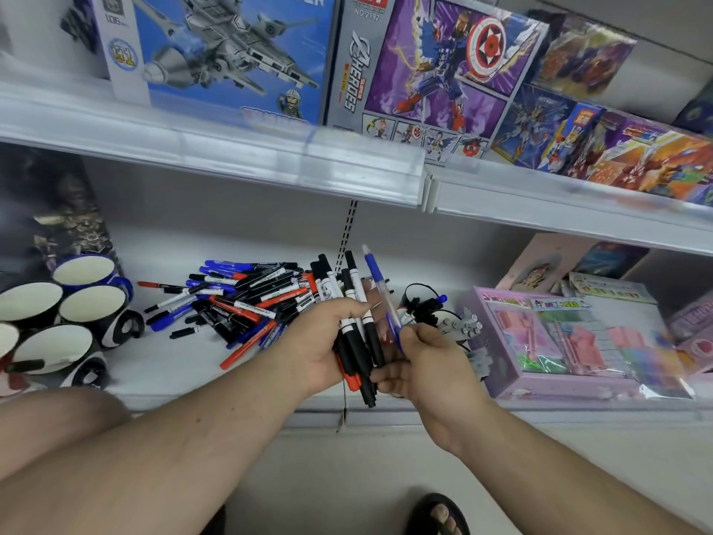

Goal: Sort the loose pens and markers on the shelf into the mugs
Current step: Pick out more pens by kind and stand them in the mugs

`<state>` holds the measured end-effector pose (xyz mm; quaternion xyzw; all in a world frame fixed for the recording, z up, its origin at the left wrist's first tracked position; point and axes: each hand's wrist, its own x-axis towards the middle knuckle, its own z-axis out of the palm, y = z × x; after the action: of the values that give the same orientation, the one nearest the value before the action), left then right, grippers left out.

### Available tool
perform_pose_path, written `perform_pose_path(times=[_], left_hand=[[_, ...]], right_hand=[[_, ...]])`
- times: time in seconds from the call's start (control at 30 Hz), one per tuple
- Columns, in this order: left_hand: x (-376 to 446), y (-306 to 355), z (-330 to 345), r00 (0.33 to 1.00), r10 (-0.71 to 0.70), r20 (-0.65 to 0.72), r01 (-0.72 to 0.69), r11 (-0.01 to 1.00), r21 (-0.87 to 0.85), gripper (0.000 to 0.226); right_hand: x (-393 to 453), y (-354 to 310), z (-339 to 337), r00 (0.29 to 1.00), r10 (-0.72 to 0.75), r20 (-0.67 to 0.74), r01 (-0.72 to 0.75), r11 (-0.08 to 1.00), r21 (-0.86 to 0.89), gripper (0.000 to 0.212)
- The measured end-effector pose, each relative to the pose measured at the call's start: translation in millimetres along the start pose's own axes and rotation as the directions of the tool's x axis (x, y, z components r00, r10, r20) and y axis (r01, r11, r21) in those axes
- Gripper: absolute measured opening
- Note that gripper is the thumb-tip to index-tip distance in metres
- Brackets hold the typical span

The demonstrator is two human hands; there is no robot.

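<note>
- The left hand [320,341] is closed around a bundle of black markers with white label bands [357,326]; the markers point up and away from the person, and one red marker [352,381] shows at the bottom of the bundle.
- The right hand [424,364] pinches a thin clear pen with a blue grip and blue cap [380,287] between thumb and fingers, just beside the bundle on its right; the lower fingers of this hand also touch the near ends of the black markers.
- Both hands are over the near edge of the white lower shelf [185,364], about in the middle of the view.
- The loose pile of blue, black and red pens and markers [239,299] lies on the shelf, left of the hands and a little farther back (the pens cross one over another in many directions).
- A group of dark mugs with cream-white insides [58,314] stands at the left end of the shelf, near the pile; the farthest one is blue outside, the others look black. One mug at the very left edge holds a dark marker [25,366].
- On the right of the hands stands a pink-lilac flat box with a clear window [578,341], and between it and the hands some small black and grey objects that I cannot identify.
- On the upper shelf [231,148] stand colourful boxes of building-brick toys [424,71].
- At the bottom of the view a foot in a black sandal [440,515] is on the floor.
</note>
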<state>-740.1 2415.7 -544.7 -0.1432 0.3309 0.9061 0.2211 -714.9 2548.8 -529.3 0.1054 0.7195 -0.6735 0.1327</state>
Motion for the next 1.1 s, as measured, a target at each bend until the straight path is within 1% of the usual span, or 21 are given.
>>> perform_pose_path(times=[0.1, 0.17, 0.2, 0.27, 0.33, 0.37, 0.4, 0.5, 0.6, 0.7, 0.77, 0.83, 0.9, 0.97, 1.03, 1.1], left_hand=[[0.1, 4.5, 6.5, 0.996, 0.091, -0.012, -0.091, 0.994, -0.059, 0.033], [-1.3, 8.6, 11.9, 0.99, 0.14, 0.004, -0.139, 0.988, -0.068, 0.032], [-2.2, 11.2, 13.9, 0.987, 0.158, 0.014, -0.157, 0.985, -0.064, 0.032], [-3.8, 16.6, 15.0, 0.981, 0.191, 0.027, -0.189, 0.98, -0.067, 0.032], [-6.3, 20.1, 15.6, 0.977, 0.213, 0.03, -0.209, 0.973, -0.095, 0.031], [-7.6, 21.1, 15.6, 0.975, 0.22, 0.028, -0.215, 0.97, -0.109, 0.031], [-8.1, 21.6, 15.1, 0.974, 0.226, 0.026, -0.222, 0.968, -0.119, 0.031], [-10.0, 22.7, 13.8, 0.971, 0.24, 0.015, -0.236, 0.964, -0.125, 0.031], [-10.8, 23.4, 12.3, 0.969, 0.246, -0.02, -0.247, 0.964, -0.094, 0.03], [-10.3, 18.0, 10.0, 0.971, 0.23, -0.06, -0.233, 0.971, -0.048, 0.029], [-9.3, 12.2, 5.7, 0.976, 0.201, -0.081, -0.202, 0.979, -0.003, 0.031], [-8.2, 7.9, 1.3, 0.982, 0.16, -0.098, -0.157, 0.987, 0.045, 0.035], [-6.8, 6.1, -1.4, 0.986, 0.123, -0.113, -0.115, 0.99, 0.078, 0.034], [-5.2, 5.5, -1.0, 0.986, 0.106, -0.132, -0.093, 0.99, 0.101, 0.027], [-3.0, 3.3, 1.0, 0.985, 0.095, -0.147, -0.078, 0.99, 0.118, 0.022], [0.4, 0.1, 2.1, 0.981, 0.089, -0.173, -0.068, 0.99, 0.124, 0.017]], right_hand=[[3.8, -2.6, -5.5, 0.994, -0.054, -0.091, 0.05, 0.998, -0.041, 0.028], [5.2, -7.7, -8.2, 0.99, -0.067, -0.122, 0.067, 0.998, -0.004, 0.025], [4.6, -11.0, -8.2, 0.991, -0.073, -0.114, 0.075, 0.997, 0.013, 0.024], [3.0, -15.5, -5.5, 0.993, -0.09, -0.082, 0.09, 0.996, -0.005, 0.03], [2.8, -15.2, -0.5, 0.992, -0.093, -0.08, 0.089, 0.994, -0.057, 0.044], [2.7, -13.5, 2.4, 0.993, -0.089, -0.083, 0.081, 0.992, -0.094, 0.048], [2.7, -11.0, 5.0, 0.993, -0.091, -0.075, 0.08, 0.987, -0.138, 0.047], [1.1, -3.8, 11.9, 0.993, -0.118, 0.006, 0.116, 0.96, -0.254, 0.036], [-2.8, 0.0, 14.2, 0.992, -0.102, 0.071, 0.12, 0.944, -0.309, 0.029], [-6.3, 7.8, 13.6, 0.992, -0.107, 0.068, 0.124, 0.935, -0.331, 0.028], [-5.8, 17.1, 12.8, 0.991, -0.121, 0.058, 0.135, 0.911, -0.389, 0.027], [-2.9, 24.4, 9.8, 0.986, -0.155, 0.055, 0.163, 0.885, -0.436, 0.021], [-1.5, 26.1, 6.8, 0.984, -0.168, 0.056, 0.177, 0.899, -0.401, 0.014], [-2.3, 24.8, 4.7, 0.982, -0.185, 0.039, 0.186, 0.917, -0.352, 0.013], [-4.0, 22.4, 4.8, 0.982, -0.188, -0.01, 0.178, 0.943, -0.28, 0.014], [0.0, 22.9, 4.2, 0.981, -0.171, -0.089, 0.153, 0.972, -0.177, 0.016]])
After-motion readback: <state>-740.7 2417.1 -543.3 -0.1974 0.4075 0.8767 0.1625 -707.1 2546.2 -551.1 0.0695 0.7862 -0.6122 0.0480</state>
